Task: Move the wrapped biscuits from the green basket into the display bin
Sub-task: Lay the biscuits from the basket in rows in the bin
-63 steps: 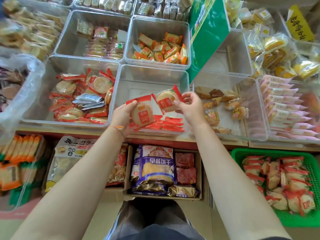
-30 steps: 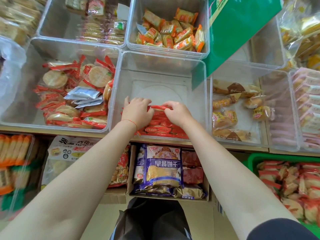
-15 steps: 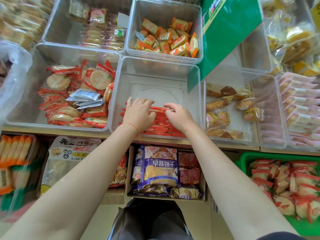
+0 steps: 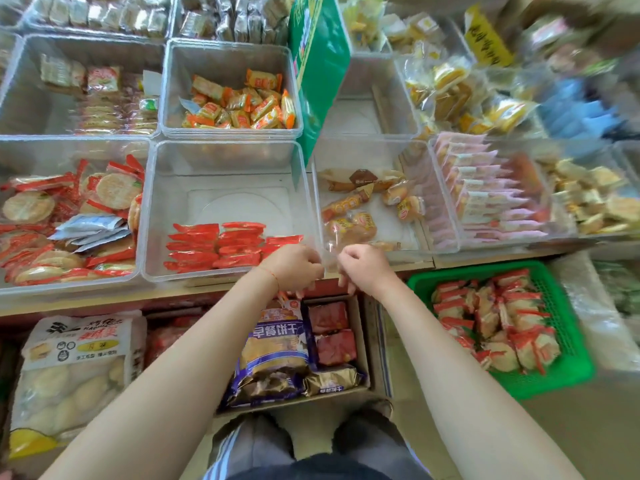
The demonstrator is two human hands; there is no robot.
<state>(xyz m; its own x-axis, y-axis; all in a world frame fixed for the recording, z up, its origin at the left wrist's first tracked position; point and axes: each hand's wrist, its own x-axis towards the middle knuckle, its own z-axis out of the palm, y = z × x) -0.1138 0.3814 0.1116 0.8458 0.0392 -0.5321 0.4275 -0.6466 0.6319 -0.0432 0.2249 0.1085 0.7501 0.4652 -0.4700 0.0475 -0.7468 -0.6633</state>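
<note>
Both hands, left (image 4: 294, 266) and right (image 4: 367, 270), hung loosely curled, holding nothing. Biscuits (image 4: 491, 323) in the basket (image 4: 568, 327) looked light, crinkly, brittle; best pinched by the wrapper edges.

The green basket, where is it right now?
The green basket sits low on the right, below the shelf of clear bins, just beyond the right hand.

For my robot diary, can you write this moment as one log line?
left hand: empty | right hand: empty | wrapped biscuits: rowed in display bin | green basket: still stocked
</note>
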